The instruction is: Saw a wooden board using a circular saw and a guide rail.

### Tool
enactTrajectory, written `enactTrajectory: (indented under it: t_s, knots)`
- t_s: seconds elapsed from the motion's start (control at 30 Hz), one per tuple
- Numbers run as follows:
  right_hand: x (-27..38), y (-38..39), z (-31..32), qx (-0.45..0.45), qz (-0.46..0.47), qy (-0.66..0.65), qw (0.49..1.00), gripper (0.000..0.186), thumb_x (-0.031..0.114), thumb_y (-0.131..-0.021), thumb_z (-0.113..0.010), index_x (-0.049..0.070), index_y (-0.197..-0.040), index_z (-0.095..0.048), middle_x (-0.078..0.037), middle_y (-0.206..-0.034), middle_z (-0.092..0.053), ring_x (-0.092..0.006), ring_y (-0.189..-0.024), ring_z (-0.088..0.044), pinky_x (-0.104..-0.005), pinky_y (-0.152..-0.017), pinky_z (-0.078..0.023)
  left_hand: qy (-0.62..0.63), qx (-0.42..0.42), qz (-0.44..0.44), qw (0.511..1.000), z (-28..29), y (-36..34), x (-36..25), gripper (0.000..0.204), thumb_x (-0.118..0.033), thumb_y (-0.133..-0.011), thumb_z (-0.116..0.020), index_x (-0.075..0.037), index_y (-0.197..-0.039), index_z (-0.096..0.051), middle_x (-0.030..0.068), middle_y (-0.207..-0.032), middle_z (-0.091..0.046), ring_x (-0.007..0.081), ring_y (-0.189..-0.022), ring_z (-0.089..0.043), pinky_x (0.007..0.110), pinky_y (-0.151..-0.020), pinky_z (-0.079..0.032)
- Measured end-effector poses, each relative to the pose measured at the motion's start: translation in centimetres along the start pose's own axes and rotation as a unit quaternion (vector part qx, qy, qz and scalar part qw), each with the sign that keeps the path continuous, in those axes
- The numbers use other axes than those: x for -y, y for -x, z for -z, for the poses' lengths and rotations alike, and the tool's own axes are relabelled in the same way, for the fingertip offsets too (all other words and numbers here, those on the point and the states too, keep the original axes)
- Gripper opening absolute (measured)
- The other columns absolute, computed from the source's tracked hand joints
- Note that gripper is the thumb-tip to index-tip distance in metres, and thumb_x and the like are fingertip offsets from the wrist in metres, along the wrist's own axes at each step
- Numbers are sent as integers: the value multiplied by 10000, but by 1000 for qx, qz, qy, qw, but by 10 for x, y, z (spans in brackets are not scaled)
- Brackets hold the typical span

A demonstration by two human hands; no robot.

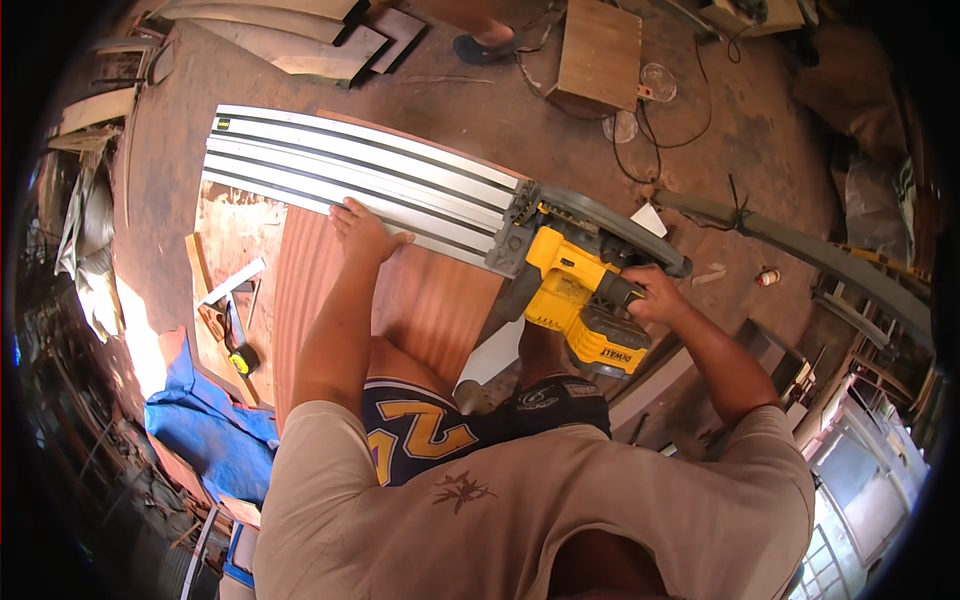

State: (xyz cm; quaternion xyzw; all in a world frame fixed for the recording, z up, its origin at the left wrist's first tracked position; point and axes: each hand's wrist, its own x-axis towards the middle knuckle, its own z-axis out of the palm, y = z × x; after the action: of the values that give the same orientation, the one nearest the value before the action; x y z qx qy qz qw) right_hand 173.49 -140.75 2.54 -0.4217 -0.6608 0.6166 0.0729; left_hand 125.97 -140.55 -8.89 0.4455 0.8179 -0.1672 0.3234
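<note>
My right hand point(656, 298) is wrapped round the rear handle of a yellow and black cordless track saw point(560, 268). The saw sits at the right end of a long silver guide rail point(370, 170), which lies across a reddish-brown wood panel point(330, 265). With fingers spread, my left hand point(368, 234) rests at the rail's near edge, its fingertips on the metal and its palm over the panel. The saw's blade is hidden from view.
Left of the panel, a tape measure point(242, 360) and a try square point(234, 315) lie on a board, beside a blue cloth point(205, 420). A wooden box point(597, 50) and cables stand beyond. Another person's foot point(485, 45) shows at the far side.
</note>
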Motion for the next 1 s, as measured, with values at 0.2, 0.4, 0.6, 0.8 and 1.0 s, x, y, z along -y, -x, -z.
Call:
enactTrajectory:
  t_s: [0.2, 0.4, 0.6, 0.8, 1.0]
  knots:
    - [2, -8, -3, -1, -1, -7, 1000, 721, 660, -731, -652, -46, -879, -635, -137, -709, -623, -185, -665, -620, -327, -623, -486, -9, 7, 4, 1000, 5, 5, -4, 1406, -550, -622, -834, 108, -1453, 90, 391, -1504, 54, 470, -1439, 23, 498, -1165, -118]
    - [4, -9, -3, 3, -22, -35, 999, 701, 644, -721, -670, -41, -862, -634, -109, -697, -608, -159, -646, -598, -313, -604, -478, -18, 4, 4, 1000, 7, 12, -10, 1406, -584, -618, -820, 120, -1451, 67, 409, -1493, 23, 486, -1432, 1, 486, -1168, -115]
    - [2, -9, -4, -6, -17, -29, 999, 696, 641, -725, -672, -37, -879, -638, -111, -718, -610, -154, -655, -587, -308, -610, -473, -16, 6, 9, 1000, 10, 18, -15, 1408, -579, -622, -821, 119, -1449, 78, 414, -1489, 41, 487, -1432, 15, 476, -1173, -96]
    - [9, -9, -2, -5, -4, -25, 1000, 706, 654, -732, -664, -35, -884, -636, -113, -721, -616, -163, -685, -588, -319, -646, -474, -8, 5, 9, 1000, 9, 25, -19, 1412, -582, -621, -820, 119, -1448, 85, 416, -1487, 54, 490, -1430, 26, 479, -1173, -85]
    - [14, -8, -1, -7, 9, -31, 999, 695, 646, -740, -664, -35, -875, -637, -111, -714, -616, -155, -690, -585, -319, -645, -475, -13, -2, 4, 1000, 10, 33, -24, 1412, -595, -621, -812, 121, -1448, 80, 418, -1487, 39, 492, -1430, 23, 483, -1173, -79]
